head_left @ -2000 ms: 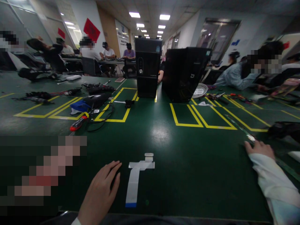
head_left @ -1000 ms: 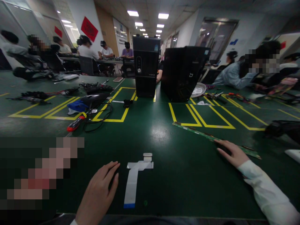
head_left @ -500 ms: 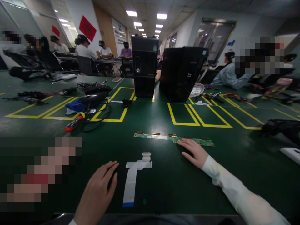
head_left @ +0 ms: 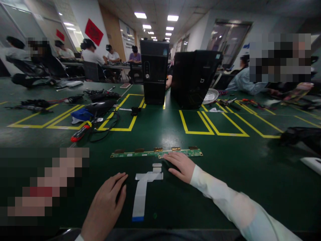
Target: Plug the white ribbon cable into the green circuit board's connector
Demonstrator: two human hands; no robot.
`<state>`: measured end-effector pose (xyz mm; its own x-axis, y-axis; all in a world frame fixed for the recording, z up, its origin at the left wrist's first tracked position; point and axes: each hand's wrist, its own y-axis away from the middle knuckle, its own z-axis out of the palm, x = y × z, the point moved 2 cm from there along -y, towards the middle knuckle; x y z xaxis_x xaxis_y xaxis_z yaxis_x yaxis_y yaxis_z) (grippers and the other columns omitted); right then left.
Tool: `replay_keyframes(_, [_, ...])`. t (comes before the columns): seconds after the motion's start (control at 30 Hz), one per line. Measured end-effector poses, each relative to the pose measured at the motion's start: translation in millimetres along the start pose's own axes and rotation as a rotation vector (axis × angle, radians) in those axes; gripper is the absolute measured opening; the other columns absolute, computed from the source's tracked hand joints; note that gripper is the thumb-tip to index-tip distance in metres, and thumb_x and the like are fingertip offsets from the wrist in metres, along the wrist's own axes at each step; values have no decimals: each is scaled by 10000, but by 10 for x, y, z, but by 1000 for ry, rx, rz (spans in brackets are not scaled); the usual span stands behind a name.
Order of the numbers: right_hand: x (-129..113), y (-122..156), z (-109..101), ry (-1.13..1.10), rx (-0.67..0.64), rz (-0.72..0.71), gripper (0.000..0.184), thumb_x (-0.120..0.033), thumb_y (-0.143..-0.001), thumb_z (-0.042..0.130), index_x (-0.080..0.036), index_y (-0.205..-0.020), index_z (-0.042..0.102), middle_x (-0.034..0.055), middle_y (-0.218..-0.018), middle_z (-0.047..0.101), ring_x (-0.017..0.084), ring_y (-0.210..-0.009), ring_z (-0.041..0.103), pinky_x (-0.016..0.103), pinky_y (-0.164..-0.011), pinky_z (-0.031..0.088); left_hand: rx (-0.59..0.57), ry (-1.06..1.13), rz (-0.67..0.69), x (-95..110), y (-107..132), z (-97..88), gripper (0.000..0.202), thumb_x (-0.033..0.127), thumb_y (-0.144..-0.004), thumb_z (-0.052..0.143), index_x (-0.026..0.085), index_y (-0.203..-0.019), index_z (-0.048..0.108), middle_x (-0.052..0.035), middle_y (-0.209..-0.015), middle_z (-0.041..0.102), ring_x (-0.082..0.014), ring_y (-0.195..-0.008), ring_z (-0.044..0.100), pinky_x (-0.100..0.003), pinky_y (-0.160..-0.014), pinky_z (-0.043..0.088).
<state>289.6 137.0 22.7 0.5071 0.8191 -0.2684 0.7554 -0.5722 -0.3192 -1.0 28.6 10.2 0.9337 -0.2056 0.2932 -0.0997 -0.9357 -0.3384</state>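
Note:
A long, narrow green circuit board (head_left: 140, 154) with several copper-coloured tabs along its far edge lies flat across the table in front of me. My right hand (head_left: 181, 165) rests at its near edge, fingers stretched out and fingertips touching the board right of its middle. Closer to me lies a white flat ribbon cable (head_left: 139, 197), folded into a T shape, with a blue end toward me and a connector at its far end. Left of this cable my left hand (head_left: 107, 201) lies on the table, fingers extended, holding nothing.
Two black computer towers (head_left: 154, 75) stand at the far middle. A red-and-black screwdriver (head_left: 79, 133), a blue item (head_left: 82, 113) and black cables lie to the left. Yellow tape outlines (head_left: 199, 133) mark the green table. Several people sit beyond, and a blurred patch covers the left foreground.
The circuit board has slid left and slightly toward me, now lying straighter across the table. My right hand has moved left with it. My left hand and the ribbon cable stay put.

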Motion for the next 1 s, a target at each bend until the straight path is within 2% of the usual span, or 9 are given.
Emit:
replay_keyframes(0.13, [89, 54, -37, 17, 40, -19, 461, -363, -953, 374, -150, -1359, 426, 118, -1367, 486, 223, -1268, 416, 437, -1055, 363, -3, -13, -1, 1, 1, -3, 388, 361, -934, 386, 177, -1214, 580, -112, -1237, 568, -266, -1144, 539, -485, -989, 437])
replay_keyframes(0.3, [381, 297, -166, 78, 151, 24, 381, -304, -954, 375, -179, -1290, 502, 121, -1300, 540, 227, -1240, 454, 459, -1021, 404, -11, -6, 23, 3, 6, -27, 365, 344, -941, 387, 197, -1220, 571, -105, -1245, 566, -256, -1145, 546, -475, -978, 455])
replay_keyframes(0.47, [571, 505, -190, 80, 80, 76, 383, -322, -956, 379, -198, -1291, 518, 112, -1334, 522, 235, -1276, 430, 497, -1053, 359, -63, 19, 122, 186, -58, -108, 354, 323, -949, 401, 228, -1262, 538, -79, -1299, 545, -229, -1180, 535, -421, -972, 480])
replay_keyframes(0.57, [540, 502, -169, 92, 56, 77, 416, -347, -947, 397, -196, -1320, 500, 122, -1350, 507, 244, -1273, 432, 502, -1050, 358, -128, 23, 264, 434, -212, -159, 361, 291, -944, 420, 236, -1287, 519, -57, -1342, 526, -222, -1231, 496, -399, -1002, 458])
replay_keyframes(0.67, [453, 439, -141, 106, 44, 62, 441, -353, -938, 410, -190, -1342, 482, 128, -1360, 497, 251, -1279, 423, 498, -1047, 361, -213, 1, 381, 659, -399, -126, 381, 232, -935, 424, 221, -1308, 500, -63, -1367, 514, -231, -1271, 456, -420, -1034, 420])
replay_keyframes(0.73, [402, 403, -125, 121, 42, 59, 448, -357, -934, 417, -179, -1341, 480, 129, -1367, 489, 254, -1277, 421, 494, -1048, 361, -255, -24, 416, 752, -489, -55, 377, 229, -921, 451, 200, -1291, 517, -81, -1335, 544, -251, -1251, 476, -444, -1026, 419])
replay_keyframes(0.83, [366, 376, -105, 147, 47, 72, 446, -365, -932, 419, -164, -1323, 491, 130, -1361, 492, 262, -1260, 431, 496, -1033, 375, -306, -31, 429, 833, -538, 64, 399, 217, -911, 454, 178, -1306, 494, -100, -1328, 551, -238, -1200, 526, -411, -979, 459])
replay_keyframes(1.0, [352, 299, -93, 130, 108, 53, 378, -327, -933, 405, -162, -1247, 535, 136, -1272, 545, 252, -1201, 470, 477, -989, 415, -359, -36, 467, 1027, -540, 149, 468, 210, -901, 462, 134, -1361, 418, -125, -1377, 505, -241, -1247, 483, -383, -964, 465])
